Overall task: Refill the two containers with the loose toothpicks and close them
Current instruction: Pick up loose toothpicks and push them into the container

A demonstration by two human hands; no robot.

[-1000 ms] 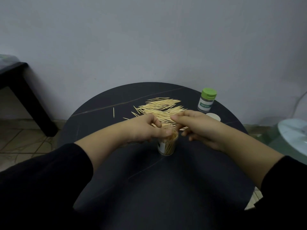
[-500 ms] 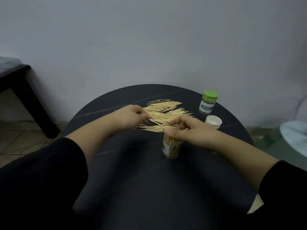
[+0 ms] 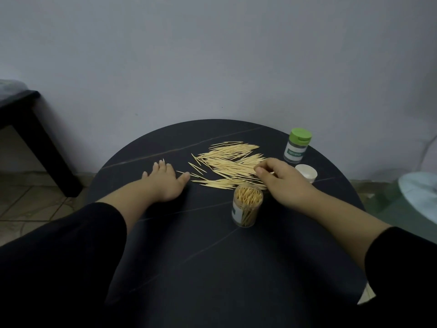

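Note:
A clear open container (image 3: pixel 247 209), packed with upright toothpicks and with no lid, stands on the round black table (image 3: pixel 212 268). Just behind it lies the pile of loose toothpicks (image 3: pixel 227 159). My right hand (image 3: pixel 281 181) reaches over the pile's right end, thumb and forefinger pinching at toothpicks there. My left hand (image 3: pixel 165 179) lies flat on the table left of the pile with its fingers spread, fingertips near a lone toothpick (image 3: pixel 163 160). A white lid (image 3: pixel 307 172) sits at the right. Behind it stands a second container (image 3: pixel 296 149) with its green cap on.
A dark side table (image 3: pixel 26 110) stands on the tiled floor at the left. A glass surface with a pale round object (image 3: pixel 418 192) is at the right. A plain wall runs close behind the round table.
Both hands have left the open container. My left hand moved left and flattened on the table; my right hand moved back onto the loose pile.

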